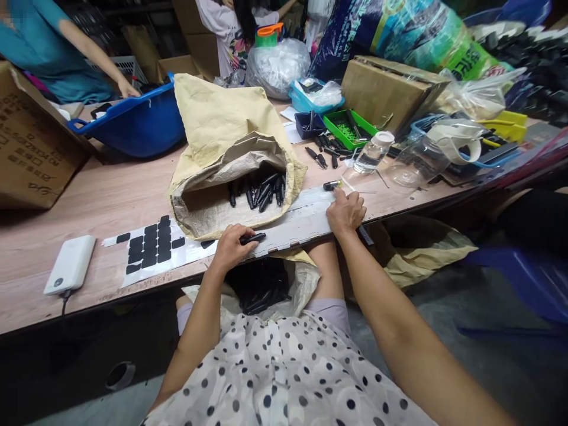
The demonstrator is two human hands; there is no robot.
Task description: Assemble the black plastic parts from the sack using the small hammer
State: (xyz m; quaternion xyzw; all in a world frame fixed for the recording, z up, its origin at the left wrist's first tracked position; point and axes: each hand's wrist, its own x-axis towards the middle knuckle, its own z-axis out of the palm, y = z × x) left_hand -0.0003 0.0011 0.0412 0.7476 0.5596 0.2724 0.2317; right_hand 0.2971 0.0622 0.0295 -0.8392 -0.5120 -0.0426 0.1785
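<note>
My left hand (231,247) is at the table's front edge, its fingers closed around a slim black pen-shaped piece (254,238). My right hand (346,212) rests on the flat grey board (306,222), fingers curled; what lies inside them is hidden. Just beyond its fingertips is a small black and yellow object (332,185). A dark bar (365,235) sticks out below the right wrist. Behind both hands a yellowish sack (231,118) lies with its mouth towards me, holding several black pen-shaped pieces (266,192). Another open sack (306,278) with black pieces is at my lap.
To the left are a white power bank (71,264) and a sheet of black stickers (151,245). Farther back stand a blue basin (133,124), a green tray (348,127), a clear bottle (373,152), a plastic jug (421,160) and a carton (390,92). Two other people are across the table.
</note>
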